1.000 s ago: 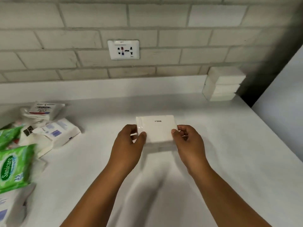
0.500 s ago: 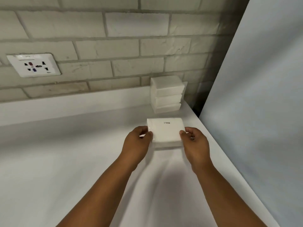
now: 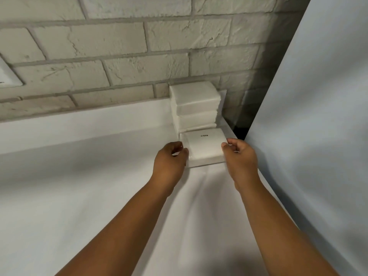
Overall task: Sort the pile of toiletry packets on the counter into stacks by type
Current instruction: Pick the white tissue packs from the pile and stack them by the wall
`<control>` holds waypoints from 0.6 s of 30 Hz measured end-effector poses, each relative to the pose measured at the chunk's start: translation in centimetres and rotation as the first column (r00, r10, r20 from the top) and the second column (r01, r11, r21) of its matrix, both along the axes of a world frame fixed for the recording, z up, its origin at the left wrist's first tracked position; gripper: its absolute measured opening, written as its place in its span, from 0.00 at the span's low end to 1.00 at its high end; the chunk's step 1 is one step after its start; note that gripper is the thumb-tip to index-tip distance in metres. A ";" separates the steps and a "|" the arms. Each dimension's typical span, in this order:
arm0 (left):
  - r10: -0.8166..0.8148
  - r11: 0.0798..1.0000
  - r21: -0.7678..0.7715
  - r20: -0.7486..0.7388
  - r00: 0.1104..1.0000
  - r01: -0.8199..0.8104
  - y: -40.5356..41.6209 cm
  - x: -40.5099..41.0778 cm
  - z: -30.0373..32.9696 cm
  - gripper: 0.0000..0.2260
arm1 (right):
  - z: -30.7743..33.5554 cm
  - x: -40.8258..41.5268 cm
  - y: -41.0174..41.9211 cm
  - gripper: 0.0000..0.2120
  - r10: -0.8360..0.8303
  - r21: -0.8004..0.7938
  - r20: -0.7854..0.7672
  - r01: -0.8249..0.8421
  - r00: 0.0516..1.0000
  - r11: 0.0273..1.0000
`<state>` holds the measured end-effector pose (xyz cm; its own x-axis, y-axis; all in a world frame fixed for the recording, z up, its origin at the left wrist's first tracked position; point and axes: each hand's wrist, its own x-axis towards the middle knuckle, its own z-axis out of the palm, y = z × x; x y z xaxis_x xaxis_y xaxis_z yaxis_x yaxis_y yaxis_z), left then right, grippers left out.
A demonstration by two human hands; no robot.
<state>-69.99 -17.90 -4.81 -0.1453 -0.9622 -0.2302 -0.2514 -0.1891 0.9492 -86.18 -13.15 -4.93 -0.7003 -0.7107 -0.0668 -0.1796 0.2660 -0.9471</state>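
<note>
Gripping a white packet (image 3: 205, 147) from both sides, the person holds it near the far right corner of the white counter (image 3: 79, 186). The left hand (image 3: 171, 162) curls its fingers around the packet's left edge with the thumb on its top face, and the right hand (image 3: 240, 158) pinches the right edge the same way. Whether the packet touches the counter or hangs just above it I cannot tell. Small dark print shows on its top, too small to read. Just behind it, a stack of plain white packets (image 3: 194, 106) stands in the corner against the pale brick wall (image 3: 119, 46). At the left edge of the wall, part of a white socket plate (image 3: 8, 76) shows.
</note>
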 end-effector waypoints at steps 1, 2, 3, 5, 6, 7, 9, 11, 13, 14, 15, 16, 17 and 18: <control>0.005 1.000 0.004 -0.001 1.000 -0.005 -0.2 -0.1 -0.2 0.15 | -0.1 -0.1 -0.3 0.13 0.003 0.001 -0.005 -0.003 1.000 1.000; 0.009 1.000 0.010 -0.003 1.000 -0.009 -0.4 -0.1 -0.4 0.16 | -0.3 -0.2 -0.5 0.12 0.004 0.001 -0.009 -0.004 1.000 1.000; 0.011 1.000 0.016 -0.007 1.000 -0.011 -0.5 -0.2 -0.5 0.16 | -0.4 -0.2 -0.7 0.12 0.003 -0.001 -0.011 -0.003 1.000 1.000; 0.010 1.000 0.027 -0.012 1.000 -0.010 -0.6 -0.3 -0.8 0.19 | -0.7 -0.3 -1.1 0.12 0.003 0.000 -0.009 -0.003 1.000 1.000; 0.014 0.999 0.032 -0.012 1.000 -0.014 -0.7 -0.3 -0.9 0.21 | -0.8 -0.4 -1.2 0.12 0.006 0.003 -0.010 -0.006 1.000 1.000; 0.017 0.999 0.034 -0.013 1.000 -0.017 -0.7 -0.3 -1.1 0.22 | -0.9 -0.4 -1.3 0.12 0.007 0.007 -0.014 -0.007 1.000 1.000; 0.018 0.999 0.031 -0.012 1.000 -0.017 -0.8 -0.4 -1.3 0.22 | -1.1 -0.4 -1.4 0.11 0.002 0.007 -0.025 -0.001 1.000 1.000; 0.019 0.999 0.030 -0.011 1.000 -0.018 -0.9 -0.4 -1.4 0.21 | -1.2 -0.4 -1.5 0.11 -0.001 0.002 -0.028 0.001 1.000 1.000; 0.017 0.999 0.028 -0.010 1.000 -0.016 -1.1 -0.4 -1.5 0.19 | -1.2 -0.3 -1.6 0.12 0.001 0.002 -0.034 -0.001 0.999 1.000; 0.016 0.999 0.027 -0.008 1.000 -0.016 -1.2 -0.4 -1.5 0.17 | -1.2 -0.3 -1.7 0.12 0.001 0.001 -0.039 -0.001 0.999 1.000; 0.017 0.999 0.027 -0.007 1.000 -0.017 -1.3 -0.4 -1.5 0.17 | -1.3 -0.3 -1.7 0.12 0.001 0.001 -0.045 -0.001 0.999 1.000; 0.016 0.999 0.028 -0.006 1.000 -0.016 -1.4 -0.4 -1.5 0.17 | -1.3 -0.2 -1.8 0.12 0.000 0.001 -0.052 0.000 0.999 1.000; 0.015 0.999 0.029 -0.005 1.000 -0.015 -1.4 -0.3 -1.5 0.17 | -1.3 -0.2 -1.9 0.12 0.001 0.003 -0.058 -0.001 0.998 1.000; 0.012 0.999 0.030 -0.004 1.000 -0.012 -1.5 -0.3 -1.5 0.17 | -1.4 -0.2 -1.9 0.12 0.003 0.005 -0.063 -0.003 0.998 1.000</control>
<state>-70.31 -19.40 -6.35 -0.1345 -0.9566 -0.2584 -0.2450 -0.2205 0.9441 -86.39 -15.06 -6.30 -0.7012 -0.7125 -0.0266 -0.2393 0.2704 -0.9325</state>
